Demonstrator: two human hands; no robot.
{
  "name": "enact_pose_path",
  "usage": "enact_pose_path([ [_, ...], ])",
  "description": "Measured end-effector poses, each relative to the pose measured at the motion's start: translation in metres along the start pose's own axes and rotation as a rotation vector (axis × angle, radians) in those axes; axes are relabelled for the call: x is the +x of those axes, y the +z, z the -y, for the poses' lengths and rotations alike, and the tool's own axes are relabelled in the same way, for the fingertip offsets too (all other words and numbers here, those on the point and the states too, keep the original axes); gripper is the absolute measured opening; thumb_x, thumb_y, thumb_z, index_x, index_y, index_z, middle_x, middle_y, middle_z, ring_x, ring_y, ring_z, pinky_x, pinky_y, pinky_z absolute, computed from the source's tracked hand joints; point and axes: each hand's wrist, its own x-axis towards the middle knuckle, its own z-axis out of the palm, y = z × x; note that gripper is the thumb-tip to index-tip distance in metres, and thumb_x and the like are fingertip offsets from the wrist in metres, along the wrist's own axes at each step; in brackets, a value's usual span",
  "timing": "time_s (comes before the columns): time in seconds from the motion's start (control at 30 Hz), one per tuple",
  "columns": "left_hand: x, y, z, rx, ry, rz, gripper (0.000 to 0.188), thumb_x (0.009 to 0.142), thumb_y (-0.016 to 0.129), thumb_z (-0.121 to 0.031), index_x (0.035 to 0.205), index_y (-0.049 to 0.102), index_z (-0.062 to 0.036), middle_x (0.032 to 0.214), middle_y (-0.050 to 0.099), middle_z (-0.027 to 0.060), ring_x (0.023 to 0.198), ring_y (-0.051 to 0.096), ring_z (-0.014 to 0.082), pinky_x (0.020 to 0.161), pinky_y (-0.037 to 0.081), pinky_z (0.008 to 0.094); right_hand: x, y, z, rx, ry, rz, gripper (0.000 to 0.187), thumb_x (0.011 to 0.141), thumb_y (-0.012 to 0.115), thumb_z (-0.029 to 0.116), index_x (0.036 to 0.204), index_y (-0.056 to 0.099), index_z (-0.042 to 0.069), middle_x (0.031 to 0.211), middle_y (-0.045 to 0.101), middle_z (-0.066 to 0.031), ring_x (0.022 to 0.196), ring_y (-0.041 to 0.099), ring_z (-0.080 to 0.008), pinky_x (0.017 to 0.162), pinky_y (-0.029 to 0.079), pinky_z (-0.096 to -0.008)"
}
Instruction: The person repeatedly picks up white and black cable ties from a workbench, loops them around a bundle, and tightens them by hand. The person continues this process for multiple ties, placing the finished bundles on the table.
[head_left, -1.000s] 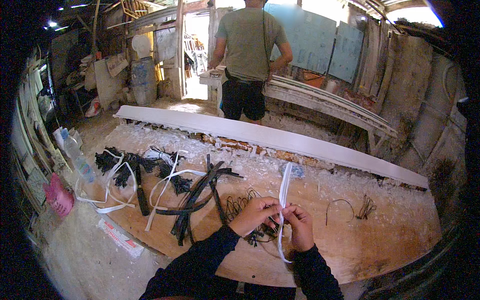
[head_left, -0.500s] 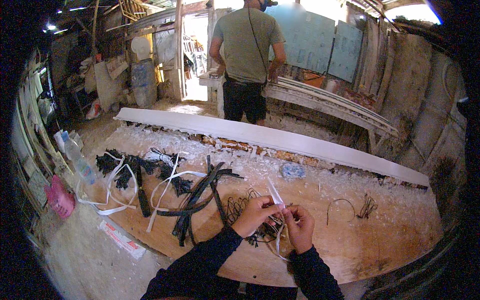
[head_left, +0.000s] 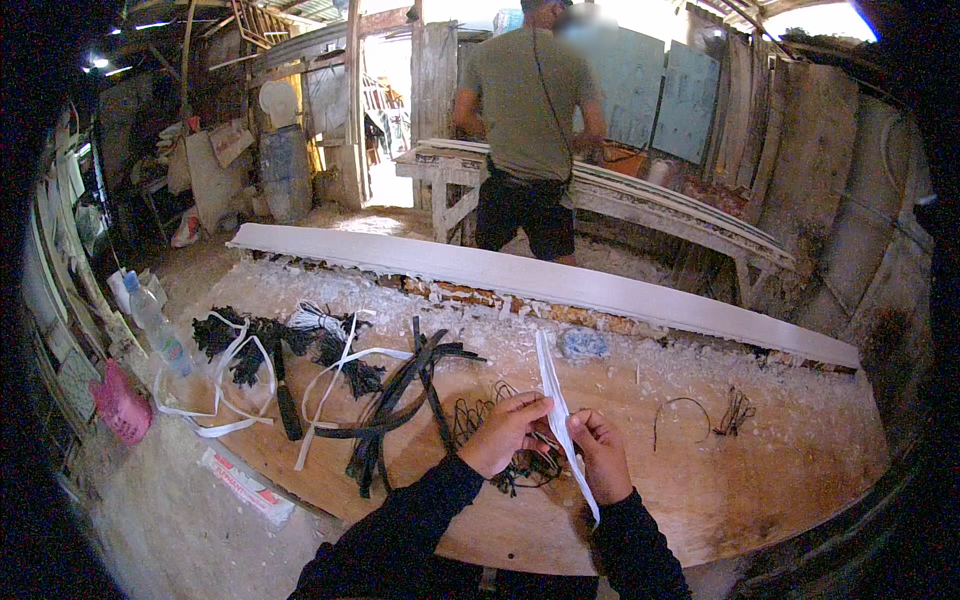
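A flat white strip stretches lengthwise between my hands, its upper end pointing away from me and its lower end hanging past my right wrist. My left hand pinches its left edge with thumb and fingertips. From the other side, my right hand grips the strip between thumb and bent fingers. Beneath my left hand lies a tangle of thin dark cords, partly hidden. Farther left are black flat strips, loose white strips and a dark-handled tool.
The wooden table carries a long white ledge along its far side. A crumpled blue-white wad and a small cord bundle lie on it. A plastic bottle stands left. Another person stands at a workbench.
The white strip has been drawn out longer and flatter, its lower end now straight instead of curled. My hands have barely shifted. The other person has moved right along the workbench.
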Motion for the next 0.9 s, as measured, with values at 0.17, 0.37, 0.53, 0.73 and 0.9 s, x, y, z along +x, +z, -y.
enact_pose_path([
  [0.17,0.002,0.0,0.004,0.053,0.034,-0.005,0.019,0.087,0.049,-0.027,0.091,0.053,-0.0097,0.075,0.057,-0.001,0.063,0.056,0.0086,0.049,0.045,0.0222,-0.004,0.003,0.002,0.01,-0.009,0.038,0.005,0.081,0.057,0.009,0.08,0.053,0.006,0.073,0.057,-0.0006,0.064,0.052,-0.0088,0.056,0.042,-0.0218],
  [0.37,0.007,-0.004,0.005,0.181,0.236,-0.095,0.022,0.088,0.047,-0.03,0.086,0.052,-0.008,0.069,0.053,-0.0019,0.057,0.052,0.0056,0.045,0.044,0.0196,-0.003,0.004,0.0,-0.124,-0.037,0.107,0.011,0.073,0.063,0.002,0.08,0.055,0.004,0.073,0.059,-0.0028,0.064,0.054,-0.0103,0.058,0.044,-0.0225],
  [0.53,0.006,-0.003,0.003,0.139,0.233,-0.136,0.017,0.085,0.053,-0.024,0.088,0.052,-0.0081,0.07,0.053,-0.0014,0.058,0.052,0.0071,0.049,0.043,0.02,-0.004,0.001,-0.008,-0.16,0.005,0.125,0.005,0.077,0.059,0.003,0.077,0.055,0.003,0.073,0.057,-0.0014,0.063,0.051,-0.0077,0.057,0.04,-0.0203],
  [0.73,0.0,0.004,-0.001,0.464,0.23,0.027,0.014,0.082,0.058,-0.017,0.083,0.054,-0.0032,0.072,0.057,0.0006,0.06,0.053,0.0062,0.054,0.046,0.0186,-0.002,-0.003,-0.007,-0.154,-0.074,-0.026,0.009,0.082,0.056,0.01,0.076,0.055,0.003,0.071,0.056,-0.0009,0.063,0.049,-0.0074,0.058,0.039,-0.021],
  [0.9,0.0,0.004,0.0,0.469,0.211,0.043,0.016,0.083,0.057,-0.019,0.079,0.055,-0.0029,0.07,0.057,-0.0003,0.06,0.053,0.0056,0.054,0.045,0.0186,-0.001,-0.004,-0.006,-0.278,-0.148,-0.074,0.014,0.084,0.054,0.013,0.074,0.053,0.004,0.068,0.052,0.0,0.062,0.048,-0.0075,0.057,0.038,-0.0212],
])
